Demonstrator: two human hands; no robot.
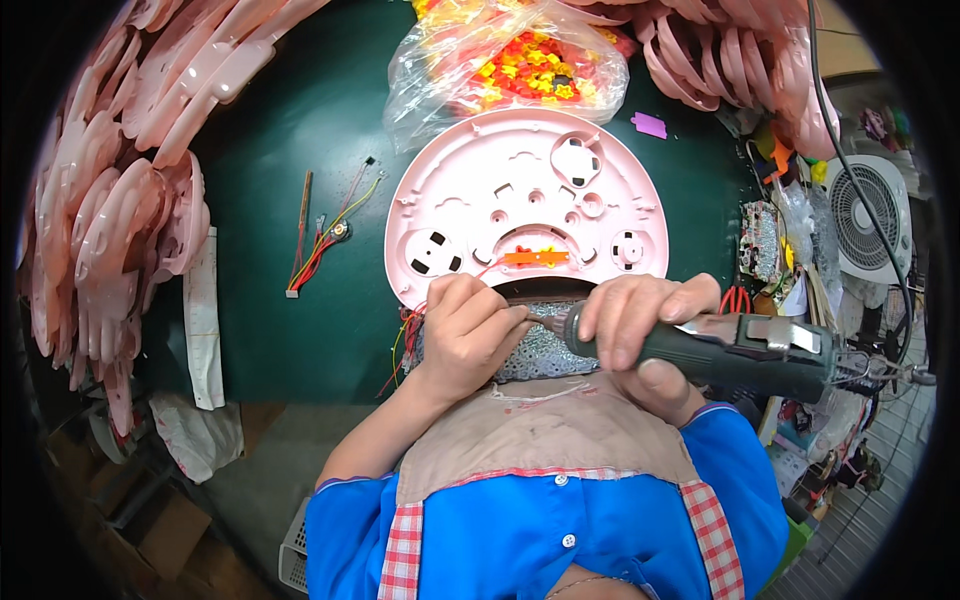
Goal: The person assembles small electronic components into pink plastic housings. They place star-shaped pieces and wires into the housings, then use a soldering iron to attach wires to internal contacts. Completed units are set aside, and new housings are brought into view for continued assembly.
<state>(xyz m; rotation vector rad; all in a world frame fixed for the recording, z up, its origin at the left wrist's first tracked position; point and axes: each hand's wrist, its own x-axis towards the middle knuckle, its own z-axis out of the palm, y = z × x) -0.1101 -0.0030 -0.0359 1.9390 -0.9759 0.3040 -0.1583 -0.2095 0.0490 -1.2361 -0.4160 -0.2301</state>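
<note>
My right hand [645,315] is wrapped around a dark green electric screwdriver [705,355] that lies level, its bit toward the left. At the tip of the bit, the fingers of my left hand [465,330] are pinched together; whatever they hold is too small to make out. Just beyond both hands lies a pink plastic shell [450,185], open side up, with round white inserts. An orange strip [535,258] sits near its close edge. Thin coloured wires [408,335] show beside my left hand. Under the bit is a mass of small silver parts [545,350], apparently screws.
A clear bag [540,75] of yellow and red star pieces stands behind the shell. Pink plastic parts are heaped at left [150,190] and far right. Several wires with a connector [325,240] lie on the green table [270,150]. The screwdriver's cord [860,190] hangs at right, near a fan [868,215].
</note>
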